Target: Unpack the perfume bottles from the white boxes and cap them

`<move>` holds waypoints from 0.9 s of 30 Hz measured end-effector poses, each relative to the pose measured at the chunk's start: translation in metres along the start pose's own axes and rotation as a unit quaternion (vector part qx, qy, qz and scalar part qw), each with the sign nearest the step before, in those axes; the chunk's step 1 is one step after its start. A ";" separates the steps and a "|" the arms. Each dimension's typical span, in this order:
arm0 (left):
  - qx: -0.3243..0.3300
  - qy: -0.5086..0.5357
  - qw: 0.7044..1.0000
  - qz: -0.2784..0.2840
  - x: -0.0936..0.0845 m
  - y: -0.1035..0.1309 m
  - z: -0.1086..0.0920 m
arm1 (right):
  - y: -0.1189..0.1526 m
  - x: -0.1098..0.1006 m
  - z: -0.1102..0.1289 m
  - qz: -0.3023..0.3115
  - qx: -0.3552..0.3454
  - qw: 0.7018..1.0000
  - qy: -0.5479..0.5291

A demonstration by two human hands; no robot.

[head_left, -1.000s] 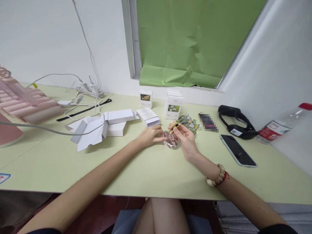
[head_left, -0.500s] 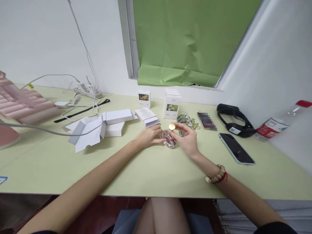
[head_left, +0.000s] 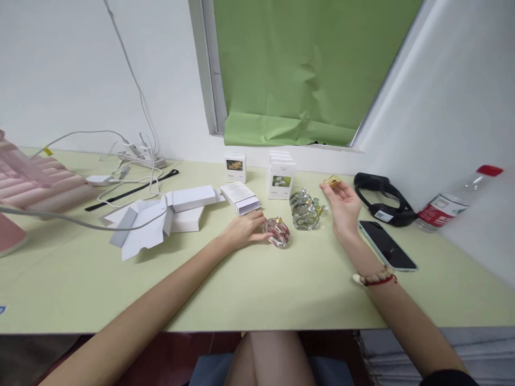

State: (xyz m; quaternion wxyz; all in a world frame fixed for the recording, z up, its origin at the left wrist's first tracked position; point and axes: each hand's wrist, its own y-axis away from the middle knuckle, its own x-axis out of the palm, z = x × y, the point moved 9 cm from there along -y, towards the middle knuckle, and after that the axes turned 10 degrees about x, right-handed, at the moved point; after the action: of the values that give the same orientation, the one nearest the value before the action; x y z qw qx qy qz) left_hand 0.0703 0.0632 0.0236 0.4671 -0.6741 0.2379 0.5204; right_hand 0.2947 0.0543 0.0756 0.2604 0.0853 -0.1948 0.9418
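A round glass perfume bottle (head_left: 278, 234) with pinkish contents and a small gold neck stands on the table. My left hand (head_left: 246, 229) grips its left side between thumb and fingers. Off to the right, my right hand (head_left: 343, 206) pinches a shiny gold cap (head_left: 332, 181) raised above the tabletop. Between my hands, several similar clear glass bottles (head_left: 304, 210) stand in a row. Small green-gold pieces (head_left: 320, 206) lie just right of that row, partly too small to make out.
White boxes with flower pictures (head_left: 280, 179) (head_left: 235, 167) stand at the back. An opened white box (head_left: 241, 197) lies nearby, with unfolded cartons (head_left: 140, 228) left. A phone (head_left: 388, 245), black headset (head_left: 384, 201) and water bottle (head_left: 446, 209) are at right; cables (head_left: 153, 179) cross the left.
My right hand has moved right, carrying the gold cap away from the pinkish bottle, whose gold neck now shows. It now covers where the smaller phone lay. My left hand stays at the bottle.
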 end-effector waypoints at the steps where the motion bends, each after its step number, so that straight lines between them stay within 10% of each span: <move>1: -0.001 0.001 1.000 0.000 -0.001 0.000 0.000 | -0.009 -0.009 -0.004 -0.017 0.013 1.000 0.013; 6: -0.002 -0.006 1.000 0.008 -0.003 0.000 -0.001 | -0.040 -0.033 -0.037 -0.018 0.122 0.985 0.120; 21: -0.008 -0.012 1.000 0.006 -0.005 0.001 0.001 | -0.018 -0.011 -0.083 0.310 0.246 0.858 0.328; 27: 0.000 -0.016 1.000 -0.004 -0.006 0.002 0.001 | -0.023 -0.009 -0.091 0.309 0.220 0.871 0.312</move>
State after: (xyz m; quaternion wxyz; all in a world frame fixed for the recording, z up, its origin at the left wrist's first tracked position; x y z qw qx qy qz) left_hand 0.0666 0.0627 0.0281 0.4730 -0.6663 0.2280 0.5295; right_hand 0.3091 0.1058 -0.0017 -0.0221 -0.2224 0.0929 0.9703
